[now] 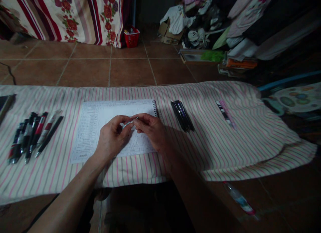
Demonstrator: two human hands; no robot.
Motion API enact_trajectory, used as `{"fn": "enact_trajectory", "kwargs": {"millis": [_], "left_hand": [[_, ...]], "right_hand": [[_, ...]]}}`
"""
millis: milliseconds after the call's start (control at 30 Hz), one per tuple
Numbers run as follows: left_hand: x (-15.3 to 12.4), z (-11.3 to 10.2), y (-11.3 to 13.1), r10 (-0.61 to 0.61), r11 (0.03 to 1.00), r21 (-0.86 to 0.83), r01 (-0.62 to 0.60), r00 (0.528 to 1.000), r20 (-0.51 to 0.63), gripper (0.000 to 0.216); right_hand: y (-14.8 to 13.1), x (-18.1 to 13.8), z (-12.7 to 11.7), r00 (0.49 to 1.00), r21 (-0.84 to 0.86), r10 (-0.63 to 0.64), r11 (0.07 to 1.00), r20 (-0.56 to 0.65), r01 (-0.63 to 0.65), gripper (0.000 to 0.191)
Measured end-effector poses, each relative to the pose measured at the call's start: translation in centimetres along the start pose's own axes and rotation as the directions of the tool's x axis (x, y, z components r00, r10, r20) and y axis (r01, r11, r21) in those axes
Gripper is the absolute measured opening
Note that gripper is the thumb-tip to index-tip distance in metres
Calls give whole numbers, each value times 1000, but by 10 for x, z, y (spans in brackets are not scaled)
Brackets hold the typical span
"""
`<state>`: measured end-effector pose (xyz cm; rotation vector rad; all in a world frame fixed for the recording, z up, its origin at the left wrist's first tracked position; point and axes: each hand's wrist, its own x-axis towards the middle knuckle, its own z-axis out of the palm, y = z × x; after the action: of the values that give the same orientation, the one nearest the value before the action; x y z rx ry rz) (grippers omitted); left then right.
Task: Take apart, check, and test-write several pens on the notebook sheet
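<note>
Over the spiral notebook (87, 132), my left hand (114, 134) and my right hand (151, 129) meet with thumbs and fingertips pinched together. Between them is a small slim piece (137, 118) with a shiny tip, mostly covered by my fingers; its kind cannot be made out. The notebook lies flat with a printed, written-on page showing and its wire binding on the right. Just right of my right hand lies a bundle of dark pens (182, 116). Farther left of my left hand, several black, red and clear pens (35, 132) lie side by side.
A striped cloth (240, 152) covers the long table. On its right lie a black-and-white pen (224, 114) and a pink strip (228, 114). A dark flat object (5, 106) sits at the left edge. On the tiled floor are a plastic bottle (239, 199) and a red basket (132, 38).
</note>
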<state>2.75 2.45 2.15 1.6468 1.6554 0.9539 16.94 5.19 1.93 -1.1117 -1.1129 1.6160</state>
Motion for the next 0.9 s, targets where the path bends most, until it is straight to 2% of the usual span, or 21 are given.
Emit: {"fn": "enact_trajectory", "kwargs": {"millis": [167,233,300,333,400,467,567,700,800,900], "left_hand": [[0,-1,4,10,998,63,-8,1000,-22,15],[0,-2,3,2,997,78,1,999,-40,14],[0,-2,2,-25,995,92,30,998,-56,14],[0,-2,1,-36,994,98,43,997,-63,14],[0,-3,0,-53,992,108,60,996,-75,15],[1,-4,-1,-69,990,118,79,994,-82,15],[1,-4,0,-103,985,129,113,991,-80,16],[1,-5,0,-134,979,142,144,988,-77,17],[1,-6,-1,-145,978,143,155,986,-78,18],[2,-7,-1,-146,979,135,155,987,-72,18]], "right_hand": [[0,3,-6,999,-55,-23,998,26,24,23],[-1,6,-14,994,-153,-102,984,-37,95,25],[-2,9,-24,964,-323,-223,932,-147,166,21],[-3,10,-29,942,-418,-292,886,-167,200,17],[-4,10,-38,899,-593,-418,760,-131,267,13],[-3,9,-42,879,-720,-470,637,-80,275,11],[0,6,-40,879,-846,-477,464,13,264,11],[5,6,-32,872,-926,-472,254,133,279,10],[6,7,-27,872,-950,-455,149,181,275,11],[4,6,-24,884,-958,-420,95,206,269,12]]}}
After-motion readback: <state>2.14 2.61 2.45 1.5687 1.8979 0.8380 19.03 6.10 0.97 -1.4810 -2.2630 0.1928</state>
